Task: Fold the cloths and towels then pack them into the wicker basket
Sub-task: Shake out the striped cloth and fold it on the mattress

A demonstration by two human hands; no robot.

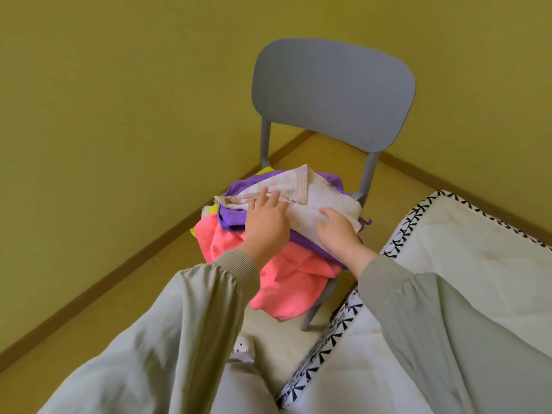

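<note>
One wide-angle view, worn on the person's head, faces forward and steeply down into a corner where two walls (119, 85) meet. It sits near the work: the sleeves (179, 324) enter from 7 and 5 o'clock and fill the lower frame, and the left hand (265, 219) and right hand (337, 231) meet at the centre. A chair (331, 94) stands toward 12 o'clock, its backrest fronting the lens. A bed (478, 249) edge crosses at 4 o'clock.

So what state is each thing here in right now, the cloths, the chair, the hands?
White cloth: partly folded, atop the pile.
Purple cloth: crumpled, beneath it.
Pink cloth: unfolded, hanging off the seat.
Chair: upright, holding the pile.
Left hand: flat on the white cloth.
Right hand: resting on the white cloth.
</note>
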